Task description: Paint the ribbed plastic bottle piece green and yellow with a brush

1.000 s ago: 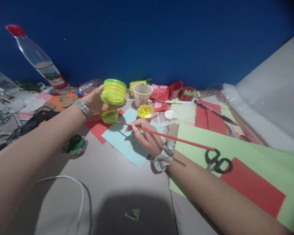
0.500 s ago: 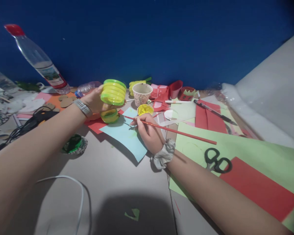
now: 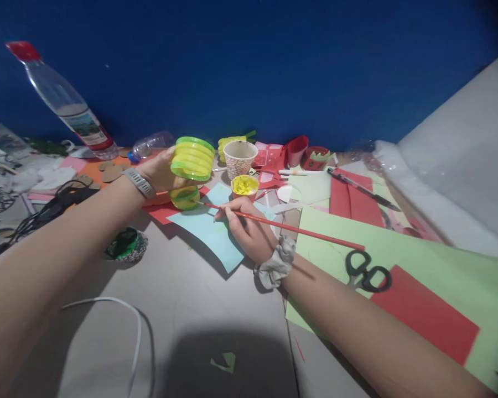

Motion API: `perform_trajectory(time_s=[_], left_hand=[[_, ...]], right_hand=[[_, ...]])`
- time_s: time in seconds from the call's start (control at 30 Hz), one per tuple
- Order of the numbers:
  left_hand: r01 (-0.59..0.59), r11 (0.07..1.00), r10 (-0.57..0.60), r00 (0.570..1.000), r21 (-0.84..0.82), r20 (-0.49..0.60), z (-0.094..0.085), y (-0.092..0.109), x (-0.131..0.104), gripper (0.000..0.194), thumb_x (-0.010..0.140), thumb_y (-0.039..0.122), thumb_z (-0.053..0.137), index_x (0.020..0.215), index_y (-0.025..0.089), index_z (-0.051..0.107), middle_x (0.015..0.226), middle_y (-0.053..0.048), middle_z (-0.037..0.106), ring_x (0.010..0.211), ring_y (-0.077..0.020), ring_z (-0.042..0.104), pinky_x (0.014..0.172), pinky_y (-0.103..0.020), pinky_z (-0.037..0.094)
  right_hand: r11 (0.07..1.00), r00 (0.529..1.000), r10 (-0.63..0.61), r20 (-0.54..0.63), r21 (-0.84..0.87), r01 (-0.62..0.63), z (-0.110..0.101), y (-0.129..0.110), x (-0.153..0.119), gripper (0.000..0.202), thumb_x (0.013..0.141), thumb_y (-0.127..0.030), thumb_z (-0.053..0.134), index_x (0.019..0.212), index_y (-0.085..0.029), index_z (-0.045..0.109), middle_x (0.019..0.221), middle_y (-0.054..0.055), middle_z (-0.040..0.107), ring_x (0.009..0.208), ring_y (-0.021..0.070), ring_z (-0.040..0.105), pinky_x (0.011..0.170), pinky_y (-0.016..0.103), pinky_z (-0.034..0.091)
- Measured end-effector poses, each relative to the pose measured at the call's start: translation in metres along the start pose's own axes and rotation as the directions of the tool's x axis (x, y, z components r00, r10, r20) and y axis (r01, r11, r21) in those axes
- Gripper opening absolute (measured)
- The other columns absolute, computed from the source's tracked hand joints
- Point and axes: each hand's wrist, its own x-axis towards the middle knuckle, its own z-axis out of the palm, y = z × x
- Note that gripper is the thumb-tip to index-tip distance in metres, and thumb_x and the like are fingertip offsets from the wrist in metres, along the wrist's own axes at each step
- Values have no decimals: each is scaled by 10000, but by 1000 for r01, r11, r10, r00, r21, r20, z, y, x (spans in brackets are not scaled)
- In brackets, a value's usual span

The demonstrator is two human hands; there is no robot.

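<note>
My left hand (image 3: 162,170) is closed around a ribbed yellow piece with green rims (image 3: 193,159), shaped like a cut section of plastic bottle, and holds it up above the table. Just below it is a round yellow-green cup-like piece (image 3: 184,198); whether that one is also held, I cannot tell. Pinched in my right hand (image 3: 249,224) is a long red paintbrush (image 3: 299,226), its tip at the cup-like piece. Light blue paper (image 3: 209,229) lies under the brush and right hand. Behind the right hand stands a small cup of yellow paint (image 3: 244,187).
A patterned paper cup (image 3: 241,157) stands at the back. Black-handled scissors (image 3: 369,272) lie on green paper (image 3: 419,249) at right. A dish of green paint (image 3: 126,245) and a white cable (image 3: 136,331) are at left. A tall red-capped bottle (image 3: 66,99) stands back left.
The brush tip has moved slightly left and down into the cup-like piece, and my right hand has shifted a little left. My left hand has barely moved, still holding the ribbed piece.
</note>
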Motion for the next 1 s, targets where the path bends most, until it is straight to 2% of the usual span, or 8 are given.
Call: perform_trajectory(time_s=[0.2, 0.33, 0.57, 0.63, 0.73, 0.87, 1.0], left_hand=[[11, 1000, -11, 1000, -9, -10, 0, 1, 0, 633, 686, 538, 729, 1147, 126, 596, 1071, -102, 735, 1254, -355, 519, 1126, -595, 217], [18, 1000, -18, 1000, -25, -18, -1, 1, 2, 659, 656, 535, 760, 1158, 140, 599, 1034, -79, 746, 1174, -337, 586, 1119, -597, 233], [40, 998, -42, 998, -41, -43, 0, 1, 3, 655, 630, 537, 777, 1121, 136, 612, 1014, -88, 752, 1157, -338, 601, 1130, -589, 229], [40, 998, -43, 997, -48, -61, 3, 2, 2, 677, 602, 533, 798, 1114, 129, 616, 980, -84, 759, 1130, -337, 617, 1128, -589, 238], [39, 998, -44, 995, -54, -87, 7, 3, 0, 726, 583, 511, 818, 1141, 101, 602, 966, -91, 760, 1162, -354, 592, 1118, -601, 241], [28, 998, -36, 990, -64, -135, 11, 4, -2, 686, 705, 463, 737, 1207, 37, 542, 1014, -123, 748, 1222, -363, 544, 1099, -621, 225], [35, 995, -52, 979, -91, -196, 13, 4, -2, 556, 878, 421, 542, 1244, 4, 504, 1008, -129, 742, 1151, -318, 600, 1061, -592, 300]], right_hand=[[998, 995, 38, -89, -40, -42, 0, 5, 1, 155, 981, -239, 409, 895, -220, 536, 893, 35, 630, 900, 185, 595, 856, 358, 451], [999, 1000, 23, -14, -27, -24, -1, 1, -1, 163, 976, -239, 417, 892, -226, 555, 892, 25, 630, 889, 175, 605, 828, 335, 466], [1000, 996, -7, 93, 17, 6, -1, -5, -2, 170, 973, -255, 425, 874, -224, 559, 853, 21, 644, 805, 162, 616, 779, 323, 487], [1000, 998, -5, 70, 16, 4, -1, -3, -1, 167, 973, -244, 420, 875, -223, 553, 857, 19, 641, 809, 159, 614, 782, 319, 481], [1000, 1000, 17, -22, -8, -17, -1, 1, 0, 160, 973, -220, 408, 874, -215, 533, 866, 24, 624, 831, 164, 597, 796, 326, 458], [999, 995, 30, -96, -25, -33, -2, 2, 0, 141, 958, -198, 415, 870, -202, 525, 857, 32, 600, 841, 173, 572, 798, 330, 436], [1000, 1000, 22, -11, 14, -22, -1, -1, -2, 149, 958, -209, 427, 859, -210, 538, 846, 15, 612, 816, 158, 587, 788, 309, 446]])
